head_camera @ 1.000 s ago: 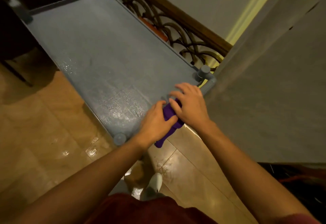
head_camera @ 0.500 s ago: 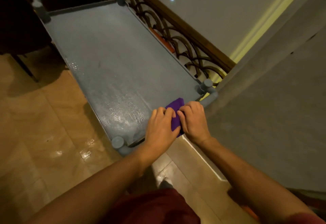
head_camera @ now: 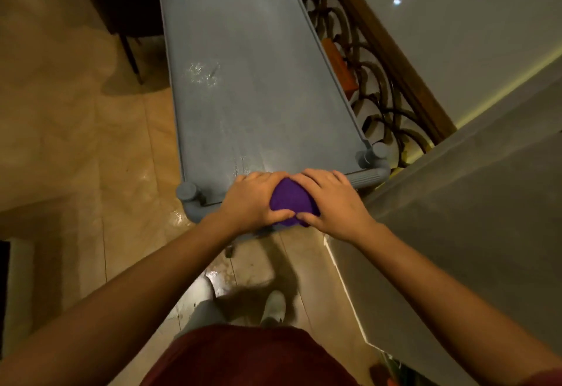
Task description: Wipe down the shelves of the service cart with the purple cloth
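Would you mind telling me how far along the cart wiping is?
Early on. Both hands, left hand and right hand, hold the purple cloth bunched at the near rail. The top shelf shows wet streaks; lower shelves are hidden, likely left.

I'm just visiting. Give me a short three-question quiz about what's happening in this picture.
1. True or false: both hands grip the purple cloth.
2. The cloth is at which end of the cart's top shelf? A) the near end B) the far end
3. What glistens on the shelf's left side?

Key:
1. True: the left hand and the right hand both hold it.
2. A.
3. A wet patch.
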### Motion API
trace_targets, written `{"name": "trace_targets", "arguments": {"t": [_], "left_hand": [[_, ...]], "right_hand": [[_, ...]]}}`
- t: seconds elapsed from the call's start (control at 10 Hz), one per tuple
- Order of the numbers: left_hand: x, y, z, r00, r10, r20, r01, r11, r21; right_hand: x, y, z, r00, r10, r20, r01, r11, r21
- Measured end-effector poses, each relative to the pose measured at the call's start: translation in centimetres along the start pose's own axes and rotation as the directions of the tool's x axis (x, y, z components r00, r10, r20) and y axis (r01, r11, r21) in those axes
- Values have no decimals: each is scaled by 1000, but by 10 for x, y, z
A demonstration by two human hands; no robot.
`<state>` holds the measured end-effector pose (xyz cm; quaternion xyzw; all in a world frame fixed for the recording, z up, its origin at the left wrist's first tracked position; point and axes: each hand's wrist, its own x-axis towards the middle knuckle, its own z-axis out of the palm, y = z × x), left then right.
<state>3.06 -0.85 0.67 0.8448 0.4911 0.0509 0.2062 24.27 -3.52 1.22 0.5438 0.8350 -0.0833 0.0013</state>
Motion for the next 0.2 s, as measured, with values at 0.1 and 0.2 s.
{"name": "trace_targets", "arguments": {"t": [0.1, 0.2], "left_hand": [[2, 2, -10, 998, 7, 64, -1, 996, -87], [16, -9, -37, 994, -105, -21, 86, 902, -423]], "right_hand": [[6, 0, -20, 996, -49, 75, 44, 997, 67], [26, 8, -50, 992, 4, 123, -55, 907, 417]]}}
